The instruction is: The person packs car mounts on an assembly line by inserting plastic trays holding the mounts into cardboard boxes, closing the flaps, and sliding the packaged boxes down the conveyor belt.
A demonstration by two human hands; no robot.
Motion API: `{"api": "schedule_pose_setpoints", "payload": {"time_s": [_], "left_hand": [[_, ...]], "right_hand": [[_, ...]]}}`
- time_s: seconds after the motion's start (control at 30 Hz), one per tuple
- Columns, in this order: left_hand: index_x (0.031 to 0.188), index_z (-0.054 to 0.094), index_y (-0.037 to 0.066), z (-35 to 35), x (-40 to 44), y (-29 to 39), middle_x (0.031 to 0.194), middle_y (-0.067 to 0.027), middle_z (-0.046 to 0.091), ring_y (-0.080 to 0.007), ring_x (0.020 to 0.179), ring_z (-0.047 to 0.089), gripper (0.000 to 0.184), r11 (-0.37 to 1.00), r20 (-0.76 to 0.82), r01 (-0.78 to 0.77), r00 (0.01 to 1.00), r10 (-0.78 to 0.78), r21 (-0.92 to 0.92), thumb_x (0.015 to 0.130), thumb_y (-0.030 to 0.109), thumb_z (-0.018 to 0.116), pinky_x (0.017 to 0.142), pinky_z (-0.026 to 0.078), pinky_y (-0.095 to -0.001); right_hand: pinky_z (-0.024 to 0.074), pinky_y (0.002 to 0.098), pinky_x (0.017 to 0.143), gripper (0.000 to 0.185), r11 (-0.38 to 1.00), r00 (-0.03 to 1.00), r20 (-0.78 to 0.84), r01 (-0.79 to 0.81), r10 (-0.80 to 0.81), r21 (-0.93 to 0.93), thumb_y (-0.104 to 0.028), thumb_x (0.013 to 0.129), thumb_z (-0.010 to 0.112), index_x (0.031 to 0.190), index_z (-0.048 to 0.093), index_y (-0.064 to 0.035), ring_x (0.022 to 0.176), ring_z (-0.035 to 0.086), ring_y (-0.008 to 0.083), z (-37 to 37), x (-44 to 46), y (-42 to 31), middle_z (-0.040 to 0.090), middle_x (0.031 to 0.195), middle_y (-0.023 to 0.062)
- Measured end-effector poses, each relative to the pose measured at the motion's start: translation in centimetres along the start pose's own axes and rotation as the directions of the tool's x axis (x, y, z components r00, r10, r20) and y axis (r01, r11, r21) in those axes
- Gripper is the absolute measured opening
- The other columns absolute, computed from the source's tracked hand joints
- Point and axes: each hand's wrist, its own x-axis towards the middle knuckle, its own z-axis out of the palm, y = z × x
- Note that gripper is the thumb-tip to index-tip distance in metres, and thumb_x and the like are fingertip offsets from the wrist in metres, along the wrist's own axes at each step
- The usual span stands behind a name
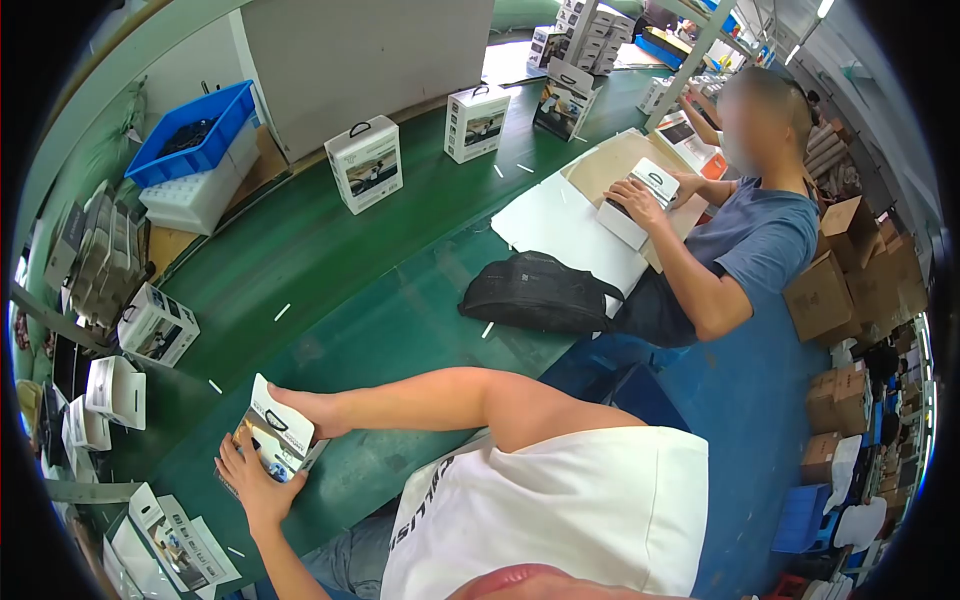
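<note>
A white printed box (275,440) with a black handle lies on the green table in front of me. My left hand (257,480) rests on the box's printed face with its fingers spread. At the box's upper end, my right hand (308,408) holds the white flap near the handle, its fingers partly hidden behind it. Flat printed cartons (172,545) lie near the table's near left corner.
Upright boxes (365,165) stand on the green conveyor (300,240). Others (158,326) stand at the left. A blue bin (195,140) sits beyond. A black bag (538,290) lies near a co-worker (765,215) who handles another box (640,205).
</note>
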Motion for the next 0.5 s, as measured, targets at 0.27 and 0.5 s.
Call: {"api": "schedule_pose_setpoints", "payload": {"time_s": [0.27,0.5], "left_hand": [[0.167,0.040,0.010,-0.8,-0.6,-1.2,0.165,-0.0313,0.039,-0.0494,0.158,0.033,0.127,0.996,-0.144,0.043,0.988,-0.053,-0.075,0.060,0.047,0.097,0.133,0.016,-0.0651],[0.167,0.034,0.000,0.4,1.9,2.3,0.163,-0.0353,0.039,-0.0544,0.152,0.035,0.124,0.964,-0.489,-0.096,0.871,-0.039,-0.249,0.072,0.054,0.091,0.124,0.028,-0.0633]], "right_hand": [[0.0456,0.0428,0.120,0.055,0.912,0.948,-0.063,0.278,-0.311,-0.303,-0.031,0.107,0.068,0.148,0.062,0.0045,0.142,0.060,0.0266,1.5,-2.6,0.3,0.068,0.149,0.0164],[0.0498,0.0524,0.103,0.040,0.118,0.408,-0.108,-0.002,-0.907,-0.993,-0.025,0.090,0.084,0.115,0.069,0.0018,0.114,0.060,0.0441,6.3,-0.7,-2.1,0.066,0.108,0.0211]]}}
